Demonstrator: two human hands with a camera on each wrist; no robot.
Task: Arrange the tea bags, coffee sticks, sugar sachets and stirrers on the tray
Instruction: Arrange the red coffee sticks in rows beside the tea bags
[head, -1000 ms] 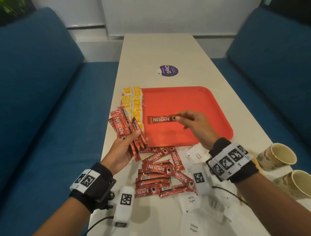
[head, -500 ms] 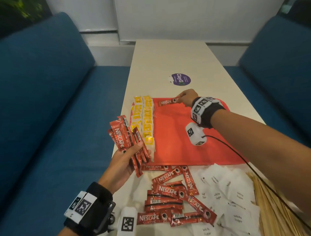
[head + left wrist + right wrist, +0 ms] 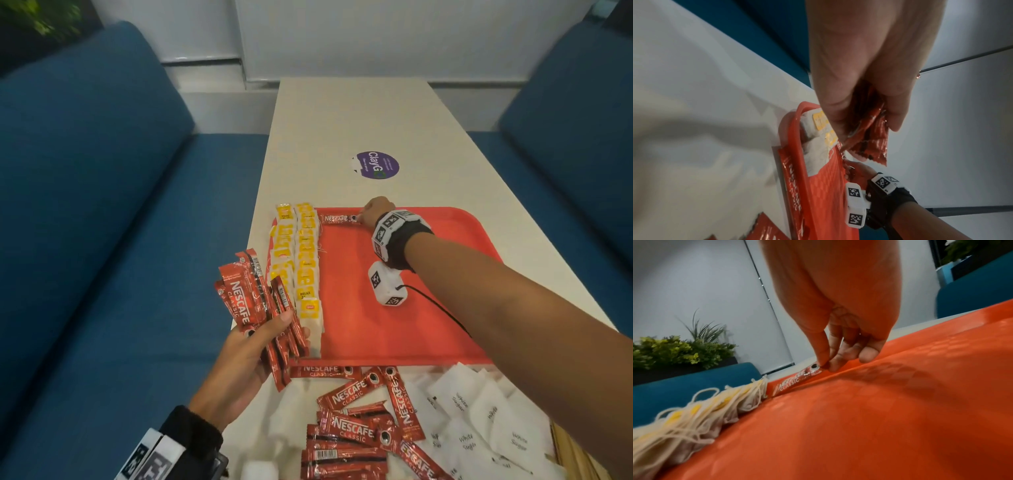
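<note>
My R hand (image 3: 376,211) pinches a light, floppy stick (image 3: 340,219) by its end at tray (image 3: 445,342) 12 o'clock; L hand (image 3: 245,356) clasps spare sticks (image 3: 250,301).

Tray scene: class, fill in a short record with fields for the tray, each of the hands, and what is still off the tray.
tray: red tray, two rows of tea bags along its left side
right hand: right hand pinches one coffee stick at the far edge, beside the tea bags
left hand: left hand grips a bunch of coffee sticks
off tray: loose coffee sticks, sugar sachets
</note>
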